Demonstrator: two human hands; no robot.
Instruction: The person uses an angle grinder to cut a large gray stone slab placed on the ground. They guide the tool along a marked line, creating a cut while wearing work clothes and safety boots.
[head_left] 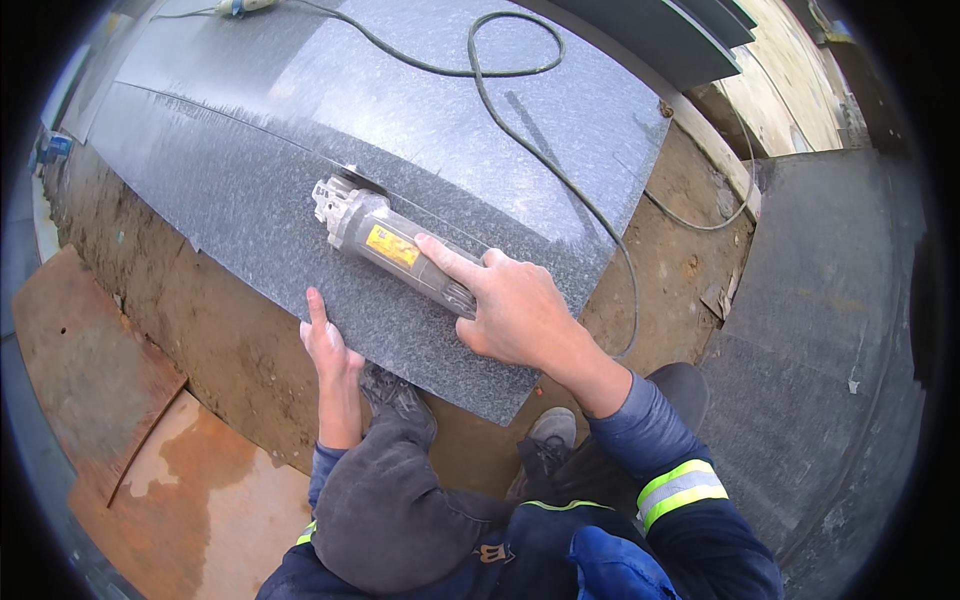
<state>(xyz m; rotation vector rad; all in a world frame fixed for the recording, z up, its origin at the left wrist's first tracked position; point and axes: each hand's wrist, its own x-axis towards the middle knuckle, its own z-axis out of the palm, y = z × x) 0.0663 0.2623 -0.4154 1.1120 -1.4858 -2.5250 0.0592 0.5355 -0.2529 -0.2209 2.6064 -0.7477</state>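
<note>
At the lower rim, the person's dark jacket (720, 535) is cut off, and a bent knee (400, 510) hides part of the left forearm. One grey shoe (555, 428) shows only its toe clearly. The left hand (332, 350) is at the near-left edge of the stone slab (240, 190), one finger extended; its other fingers are hard to make out, so I cannot tell whether its grip pinches the edge. The right hand (522, 308) has its grip wrapped around the rear body of a dusty angle grinder (405, 248), covering the tail end; the grinder lies over the slab's middle. Its disc (362, 180) is mostly masked by the head, beside a thin dark line (225, 118) along the slab. Beyond, a dark cable (500, 118) loops across; at the top, a pale tool (245, 5) is cropped, its kind unclear.
</note>
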